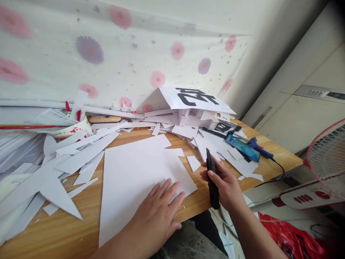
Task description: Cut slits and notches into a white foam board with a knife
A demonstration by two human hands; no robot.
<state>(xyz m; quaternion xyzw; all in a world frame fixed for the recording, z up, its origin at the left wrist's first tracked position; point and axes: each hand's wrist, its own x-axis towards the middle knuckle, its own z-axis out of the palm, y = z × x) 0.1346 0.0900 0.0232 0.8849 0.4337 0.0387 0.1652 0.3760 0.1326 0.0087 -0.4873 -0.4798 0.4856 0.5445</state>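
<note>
A large white sheet (132,172) lies on the wooden table, with a notch cut from its far right side. My left hand (159,205) rests flat on the sheet's near right part, fingers spread. To the right, above the table's front edge, my right hand (225,183) grips a black utility knife (212,187), its tip pointing up and away. A small white offcut (193,163) sits between the sheet and the knife. Whether the sheet is paper or foam board I cannot tell for certain.
White strips (88,154) heap up on the left, near a paper tub (81,129). A white model with a printed sheet (196,99) stands at the back. On the right lie a phone (242,146) and a blue glue gun (260,147); an electric fly swatter (309,194) is beyond the edge.
</note>
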